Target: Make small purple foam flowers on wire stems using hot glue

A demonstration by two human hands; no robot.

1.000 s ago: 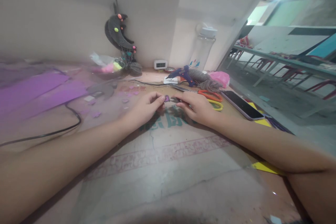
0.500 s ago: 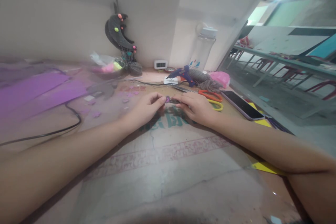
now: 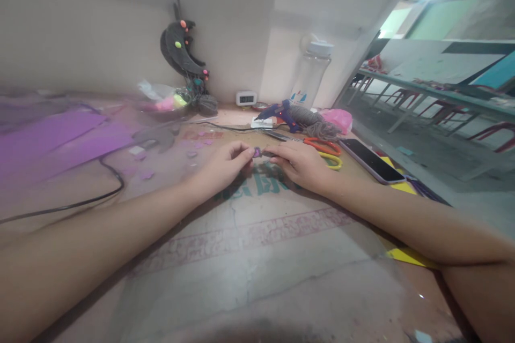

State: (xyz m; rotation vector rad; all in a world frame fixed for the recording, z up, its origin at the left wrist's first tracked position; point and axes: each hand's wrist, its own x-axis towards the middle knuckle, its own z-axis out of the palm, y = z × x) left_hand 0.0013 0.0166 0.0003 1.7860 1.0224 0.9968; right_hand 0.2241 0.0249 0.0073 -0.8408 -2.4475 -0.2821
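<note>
My left hand [image 3: 233,163] pinches a small purple piece [image 3: 257,153] between thumb and forefinger, above the middle of the table. Close by on the right, my right hand [image 3: 300,163] has its fingers pressed together around a thin dark thing [image 3: 266,154], too small to identify. The two held things nearly meet; whether they touch is unclear. Just behind my right hand lie orange-handled scissors [image 3: 322,146], and a yellow handle [image 3: 332,161] sticks out beside its wrist. Small purple scraps [image 3: 147,175] are scattered left of my left hand.
A blue glue gun [image 3: 284,116] and grey yarn [image 3: 308,122] lie at the back near a clear bottle [image 3: 311,75] and a small white clock [image 3: 246,98]. To the right is a phone [image 3: 372,161]; purple sheets [image 3: 68,139] and a black cable [image 3: 118,185] are left.
My right fingers have shifted slightly, and a small gap now shows between the dark thing and the purple piece. My left hand has hardly moved.
</note>
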